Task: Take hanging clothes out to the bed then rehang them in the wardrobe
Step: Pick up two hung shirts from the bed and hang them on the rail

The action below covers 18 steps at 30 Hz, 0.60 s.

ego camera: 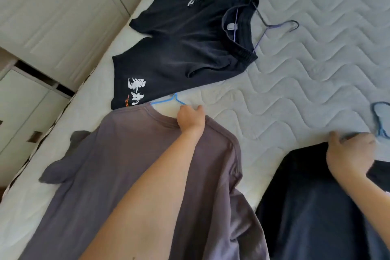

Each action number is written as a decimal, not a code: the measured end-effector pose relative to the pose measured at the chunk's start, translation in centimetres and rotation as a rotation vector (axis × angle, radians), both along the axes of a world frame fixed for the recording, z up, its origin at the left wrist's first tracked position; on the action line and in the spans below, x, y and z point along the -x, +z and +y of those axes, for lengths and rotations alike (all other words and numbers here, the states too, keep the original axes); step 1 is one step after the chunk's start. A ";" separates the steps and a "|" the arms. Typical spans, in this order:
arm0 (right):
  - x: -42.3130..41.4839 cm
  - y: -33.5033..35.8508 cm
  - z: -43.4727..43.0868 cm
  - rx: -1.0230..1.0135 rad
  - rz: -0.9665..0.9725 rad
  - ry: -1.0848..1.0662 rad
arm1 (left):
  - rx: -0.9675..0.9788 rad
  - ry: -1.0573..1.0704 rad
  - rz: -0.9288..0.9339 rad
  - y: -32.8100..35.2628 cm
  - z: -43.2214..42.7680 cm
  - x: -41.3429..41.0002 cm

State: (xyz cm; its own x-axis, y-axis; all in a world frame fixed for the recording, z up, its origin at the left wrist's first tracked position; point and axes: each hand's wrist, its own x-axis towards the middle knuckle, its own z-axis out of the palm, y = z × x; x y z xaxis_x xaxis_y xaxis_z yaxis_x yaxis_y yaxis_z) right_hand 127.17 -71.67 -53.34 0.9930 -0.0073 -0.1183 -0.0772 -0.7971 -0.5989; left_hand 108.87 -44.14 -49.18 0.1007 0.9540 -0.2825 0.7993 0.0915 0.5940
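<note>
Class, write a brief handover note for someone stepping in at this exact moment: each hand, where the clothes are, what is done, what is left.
Left hand: fingers grip the collar of the grey T-shirt, which lies on the bed on its blue hanger.
Right hand: holds the top edge of the dark garment; a light blue hanger hook shows beside it.
Black shorts on a purple hanger lie farther up the bed.
Done: three garments are out on the bed.
Left: all three to be rehung.
</note>
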 end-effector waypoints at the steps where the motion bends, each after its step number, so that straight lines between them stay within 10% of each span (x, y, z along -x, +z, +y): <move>1: 0.3 -0.1 0.3 0.041 -0.029 -0.006 | 0.003 0.011 0.013 -0.1 0.6 -0.2; 14: 7.1 2.4 -2.2 0.025 0.018 0.047 | 0.188 0.093 -0.005 1.6 -5.3 5.6; 18: 8.1 5.6 -3.5 -0.144 0.175 -0.004 | 0.229 0.118 -0.256 3.2 -7.5 7.5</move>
